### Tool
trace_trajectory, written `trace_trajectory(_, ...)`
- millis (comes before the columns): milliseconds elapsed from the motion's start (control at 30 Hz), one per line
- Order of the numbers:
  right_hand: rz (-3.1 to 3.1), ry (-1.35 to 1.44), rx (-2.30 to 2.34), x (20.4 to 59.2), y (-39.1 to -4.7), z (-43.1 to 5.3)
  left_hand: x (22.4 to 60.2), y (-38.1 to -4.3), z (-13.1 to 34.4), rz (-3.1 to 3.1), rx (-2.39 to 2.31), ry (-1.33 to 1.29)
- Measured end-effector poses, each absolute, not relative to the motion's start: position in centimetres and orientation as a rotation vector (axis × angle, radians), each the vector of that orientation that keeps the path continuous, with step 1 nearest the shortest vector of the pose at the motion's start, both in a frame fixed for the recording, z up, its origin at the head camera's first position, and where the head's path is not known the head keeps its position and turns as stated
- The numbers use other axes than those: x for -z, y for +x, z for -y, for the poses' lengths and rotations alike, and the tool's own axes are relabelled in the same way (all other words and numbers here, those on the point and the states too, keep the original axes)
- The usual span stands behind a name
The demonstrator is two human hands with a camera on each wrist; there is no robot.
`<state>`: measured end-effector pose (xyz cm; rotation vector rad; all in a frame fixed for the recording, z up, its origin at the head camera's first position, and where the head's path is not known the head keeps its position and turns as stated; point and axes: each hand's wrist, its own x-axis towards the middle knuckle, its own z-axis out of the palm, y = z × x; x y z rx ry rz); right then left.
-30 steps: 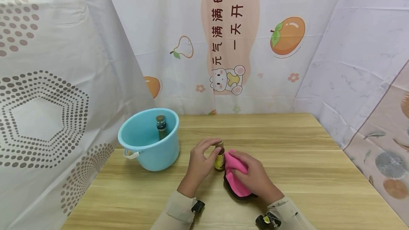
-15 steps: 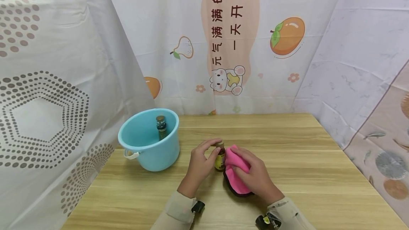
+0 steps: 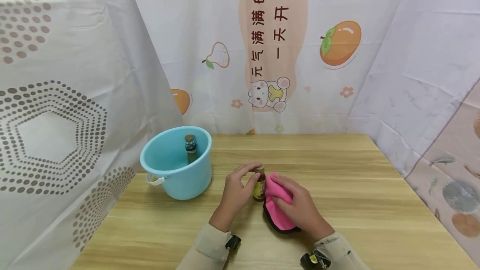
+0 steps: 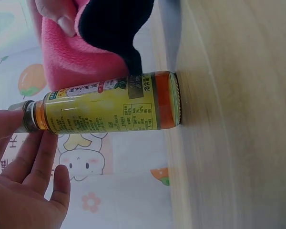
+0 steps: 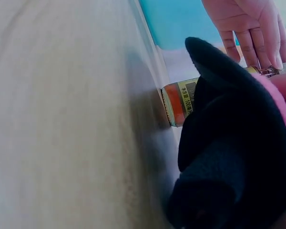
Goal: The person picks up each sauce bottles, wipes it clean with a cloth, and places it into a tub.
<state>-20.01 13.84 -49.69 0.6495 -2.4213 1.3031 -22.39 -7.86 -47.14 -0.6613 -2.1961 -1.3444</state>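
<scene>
A small glass bottle (image 3: 259, 188) with a yellow label and brownish cap stands upright on the wooden table. My left hand (image 3: 237, 188) pinches it around the cap and neck, the thumb on the near side. Printed text covers the label of the bottle (image 4: 100, 107) in the left wrist view, and orange-red shows near its base. My right hand (image 3: 300, 203) grips a bunched pink cloth (image 3: 277, 213) with a black underside, pressed to the bottle's right side. In the right wrist view the black side of the cloth (image 5: 233, 129) hides much of the bottle.
To the left on the table (image 3: 337, 170) stands a light blue bucket (image 3: 187, 182) with a white handle grip. Another dark bottle (image 3: 191, 149) with a brown cap leans inside it. Printed curtains (image 3: 217, 95) hang behind the table and along both sides.
The pink cloth in my right hand has moved slightly up along the bottle and a little down again. My left hand keeps its hold on the bottle, which stays in place.
</scene>
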Motion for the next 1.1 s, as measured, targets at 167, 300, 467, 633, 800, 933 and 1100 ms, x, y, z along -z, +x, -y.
trace_trajectory(167,2.473,0.622,-1.279,49.89,-19.84,-13.81,47.08,-22.15,7.78,2.219,1.376,-0.641)
trace_trajectory(300,2.535,0.584,-1.282,49.91,-19.87,-13.81,47.06,-22.17,7.72,2.217,1.360,-0.640)
trace_trajectory(467,2.581,0.560,-1.286,49.89,-19.91,-13.84,47.02,-22.29,7.76,2.203,1.350,-0.661)
trace_trajectory(633,2.583,0.571,-1.275,49.79,-19.92,-13.79,46.98,-22.23,7.87,2.198,1.332,-0.661)
trace_trajectory(800,2.562,0.590,-1.261,49.76,-19.98,-13.85,46.99,-22.17,7.77,2.185,1.323,-0.633)
trace_trajectory(933,2.534,0.614,-1.244,49.85,-20.09,-13.87,46.99,-22.18,7.69,2.170,1.300,-0.632)
trace_trajectory(1100,2.486,0.642,-1.232,49.94,-20.12,-13.92,46.85,-22.15,7.59,2.171,1.306,-0.639)
